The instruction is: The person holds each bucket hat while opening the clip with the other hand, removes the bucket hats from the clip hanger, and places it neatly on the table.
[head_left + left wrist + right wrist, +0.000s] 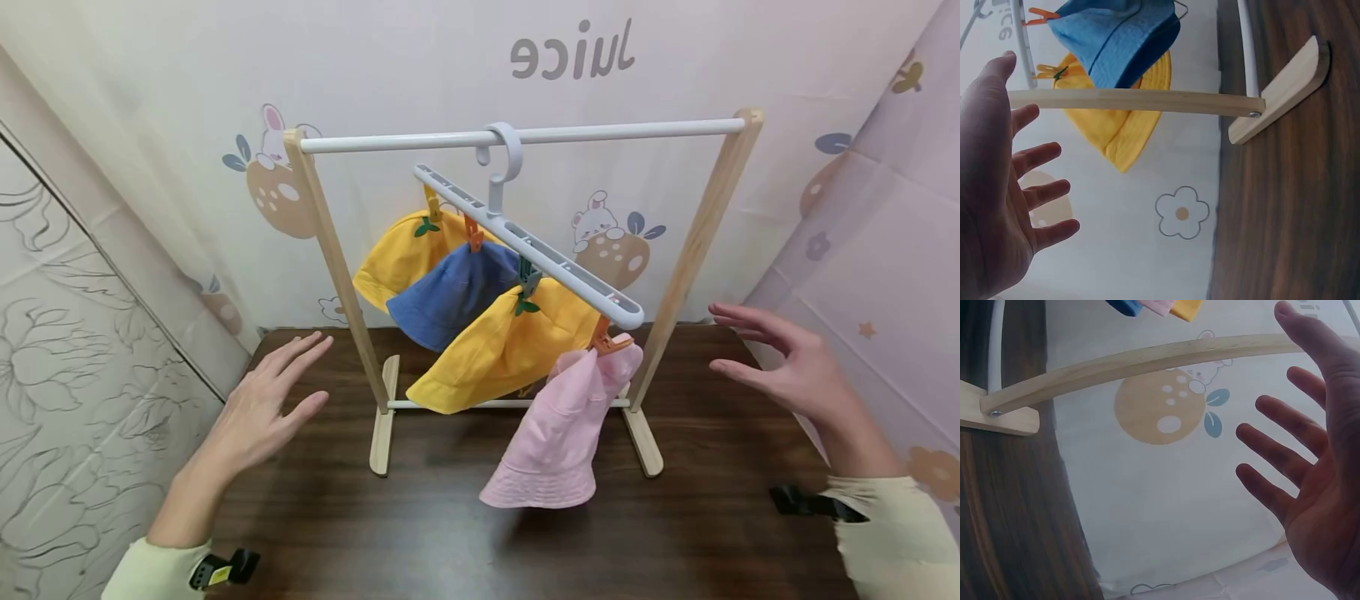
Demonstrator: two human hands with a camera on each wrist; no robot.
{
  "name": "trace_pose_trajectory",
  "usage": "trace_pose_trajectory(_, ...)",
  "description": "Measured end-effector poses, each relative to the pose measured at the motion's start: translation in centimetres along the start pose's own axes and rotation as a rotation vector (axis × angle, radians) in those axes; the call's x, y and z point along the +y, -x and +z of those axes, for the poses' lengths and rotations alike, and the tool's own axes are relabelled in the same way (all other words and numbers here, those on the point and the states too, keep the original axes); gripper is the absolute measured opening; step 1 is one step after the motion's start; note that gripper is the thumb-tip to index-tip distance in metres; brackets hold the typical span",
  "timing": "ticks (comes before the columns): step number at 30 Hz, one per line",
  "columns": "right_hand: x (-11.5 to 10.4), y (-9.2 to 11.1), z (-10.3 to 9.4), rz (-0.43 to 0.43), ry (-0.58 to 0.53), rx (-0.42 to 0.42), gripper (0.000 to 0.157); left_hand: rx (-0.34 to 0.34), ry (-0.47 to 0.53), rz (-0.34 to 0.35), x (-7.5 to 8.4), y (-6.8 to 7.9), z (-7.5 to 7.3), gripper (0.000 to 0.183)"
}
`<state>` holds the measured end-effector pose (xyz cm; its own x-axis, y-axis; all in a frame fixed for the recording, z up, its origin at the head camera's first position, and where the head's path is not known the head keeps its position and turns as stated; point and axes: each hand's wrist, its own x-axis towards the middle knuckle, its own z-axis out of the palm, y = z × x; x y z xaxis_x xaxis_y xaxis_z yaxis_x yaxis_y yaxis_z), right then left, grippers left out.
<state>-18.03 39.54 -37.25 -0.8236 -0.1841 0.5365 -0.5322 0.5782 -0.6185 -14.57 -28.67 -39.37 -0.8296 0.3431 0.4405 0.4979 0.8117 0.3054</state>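
Observation:
My left hand [258,408] is held up with spread fingers, left of the wooden rack [322,225], touching nothing. On the other side my right hand [795,367] hovers in the air, fingers apart and holding nothing. From the rack's white bar hangs a grey clip hanger [540,258], turned at an angle. Clipped along it are a yellow bucket hat [397,258] at the far end, a blue bucket hat [450,296], a second yellow bucket hat [495,350] with a green leaf, and a pink bucket hat [562,433] nearest me. In the left wrist view the blue hat [1119,37] overlaps a yellow one.
The rack's wooden feet [641,442] stand on a dark brown wooden table [435,533]. Behind it hangs a pale printed curtain [420,67] with rabbits and fruit. A white panel with flower outlines [67,400] borders the left, and more printed cloth [885,275] the right.

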Motion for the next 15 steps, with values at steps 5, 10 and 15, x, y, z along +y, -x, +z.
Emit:
trace_pose_trajectory(5, -0.1, -0.5, -0.2, -0.085, -0.069, -0.016, 0.081, 0.023, 0.029, 0.021, 0.4, -0.3, -0.1, 0.071)
trace_pose_trajectory(10, 0.0, -0.7, -0.3, -0.102, -0.173, -0.070, 0.081, 0.042, 0.049, 0.039, 0.8, -0.3, 0.0, 0.070)
trace_pose_trajectory(15, 0.1, -0.7, -0.2, -0.133, -0.285, -0.111, 0.077, 0.052, 0.050, 0.049, 1.4, -0.4, 0.2, 0.070)
